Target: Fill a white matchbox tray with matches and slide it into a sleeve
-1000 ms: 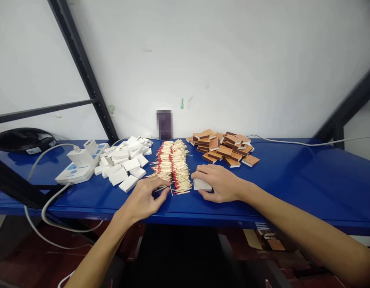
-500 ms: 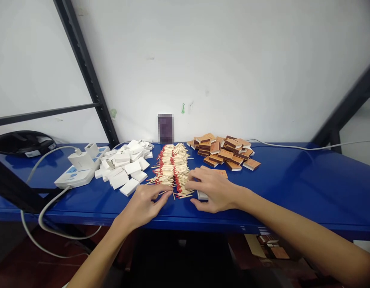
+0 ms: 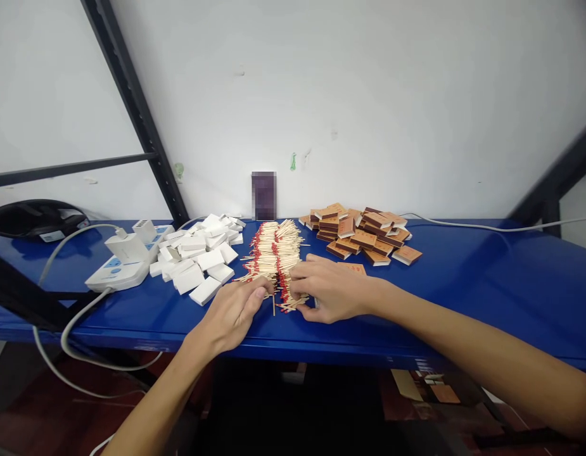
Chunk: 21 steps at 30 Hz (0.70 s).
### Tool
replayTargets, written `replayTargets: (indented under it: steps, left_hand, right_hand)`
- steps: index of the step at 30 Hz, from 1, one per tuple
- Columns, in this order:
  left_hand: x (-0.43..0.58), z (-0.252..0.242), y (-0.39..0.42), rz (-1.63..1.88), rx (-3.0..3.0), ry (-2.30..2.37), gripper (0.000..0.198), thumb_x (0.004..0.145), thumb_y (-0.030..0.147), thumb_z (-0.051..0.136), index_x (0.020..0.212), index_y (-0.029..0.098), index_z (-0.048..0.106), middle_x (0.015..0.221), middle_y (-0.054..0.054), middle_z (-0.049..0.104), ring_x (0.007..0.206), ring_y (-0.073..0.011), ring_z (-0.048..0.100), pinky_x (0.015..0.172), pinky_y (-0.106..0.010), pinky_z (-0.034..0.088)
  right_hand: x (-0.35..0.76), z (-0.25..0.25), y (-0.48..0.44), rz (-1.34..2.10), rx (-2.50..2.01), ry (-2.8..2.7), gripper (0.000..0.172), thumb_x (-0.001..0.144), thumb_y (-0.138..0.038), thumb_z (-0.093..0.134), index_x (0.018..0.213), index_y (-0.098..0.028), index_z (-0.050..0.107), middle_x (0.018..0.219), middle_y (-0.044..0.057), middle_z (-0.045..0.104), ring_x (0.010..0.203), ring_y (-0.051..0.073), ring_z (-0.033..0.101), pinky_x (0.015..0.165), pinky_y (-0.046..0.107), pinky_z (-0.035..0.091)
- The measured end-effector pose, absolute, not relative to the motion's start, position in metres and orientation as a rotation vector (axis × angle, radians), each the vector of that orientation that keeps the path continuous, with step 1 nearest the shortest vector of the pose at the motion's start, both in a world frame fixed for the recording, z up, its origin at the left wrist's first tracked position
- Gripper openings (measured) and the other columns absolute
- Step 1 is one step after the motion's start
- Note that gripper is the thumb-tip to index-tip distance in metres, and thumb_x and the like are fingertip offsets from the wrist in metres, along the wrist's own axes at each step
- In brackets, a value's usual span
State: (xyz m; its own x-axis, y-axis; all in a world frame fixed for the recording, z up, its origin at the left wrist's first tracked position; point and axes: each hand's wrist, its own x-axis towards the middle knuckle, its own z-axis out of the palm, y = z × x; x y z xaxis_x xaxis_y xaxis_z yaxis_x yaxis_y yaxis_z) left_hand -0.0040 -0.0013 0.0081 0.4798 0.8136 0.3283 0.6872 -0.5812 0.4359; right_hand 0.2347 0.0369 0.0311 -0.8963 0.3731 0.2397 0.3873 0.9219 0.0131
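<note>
Two side-by-side rows of red-headed matches [image 3: 287, 250] run away from the blue shelf's front. At the near end of the left row, my left hand [image 3: 238, 310] is closed, its fingertips among the matches. A single match [image 3: 274, 305] lies beside those fingertips, pointing toward the front edge. Across from it, my right hand [image 3: 328, 290] curls over the near end of the right row, thumb and fingers closed on matches there. Under and behind my right hand, a brown matchbox cover [image 3: 353, 268] is partly hidden, and a white tray is almost wholly covered.
White matchbox trays [image 3: 192, 266] are heaped at the left. Brown matchbox covers [image 3: 363, 237] form a pile at the right. A power strip [image 3: 116, 273] with plugs and cables lies further left, near a black frame post [image 3: 135, 114]. A dark pixelated rectangle [image 3: 264, 196] stands against the wall.
My right hand's fingers have drawn together onto the matches from a more spread pose. My left hand has turned and pushed slightly into the left row. The view has shifted slightly.
</note>
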Motion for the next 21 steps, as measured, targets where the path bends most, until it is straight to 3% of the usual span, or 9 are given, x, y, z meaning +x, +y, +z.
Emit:
replayTargets:
  steps: [7,12,17,21]
  left_hand:
    - [-0.005,0.007,-0.005,0.831,2.459,1.231,0.046,0.103,0.041,0.019,0.099,0.021,0.06,0.092,-0.003,0.067,0.082,-0.02,0.06,0.079,-0.033,0.04]
    - [-0.006,0.008,-0.003,0.857,2.464,1.186,0.039,0.1,0.037,0.023,0.095,0.02,0.058,0.08,-0.001,0.062,0.071,-0.0184,0.054,0.071,-0.033,0.036]
    - [-0.011,0.006,-0.005,0.879,2.549,1.118,0.03,0.087,0.037,0.036,0.098,0.017,0.057,0.063,0.003,0.044,0.058,-0.0166,0.041,0.061,-0.032,0.028]
    - [-0.006,0.009,-0.01,0.878,2.672,1.085,0.016,0.084,0.029,0.045,0.076,0.018,0.053,0.065,0.001,0.047,0.061,-0.015,0.041,0.062,-0.031,0.03]
  right_hand:
    - [0.261,0.04,0.036,0.015,-0.695,-2.78,0.012,0.081,-0.03,0.061,0.078,-0.019,0.058,0.078,0.002,0.059,0.074,0.016,0.05,0.071,0.031,0.031]
    - [0.284,0.049,0.031,0.18,-0.912,-2.74,0.022,0.079,-0.037,0.066,0.084,-0.019,0.055,0.083,0.002,0.059,0.073,0.016,0.049,0.067,0.029,0.033]
    - [0.286,0.047,0.027,0.365,-0.942,-2.74,0.021,0.078,-0.033,0.067,0.087,-0.02,0.054,0.086,0.001,0.059,0.074,0.015,0.05,0.067,0.028,0.036]
    - [0.286,0.046,0.025,0.504,-0.934,-2.767,0.022,0.074,-0.024,0.068,0.092,-0.02,0.057,0.09,0.001,0.06,0.077,0.015,0.052,0.07,0.028,0.039]
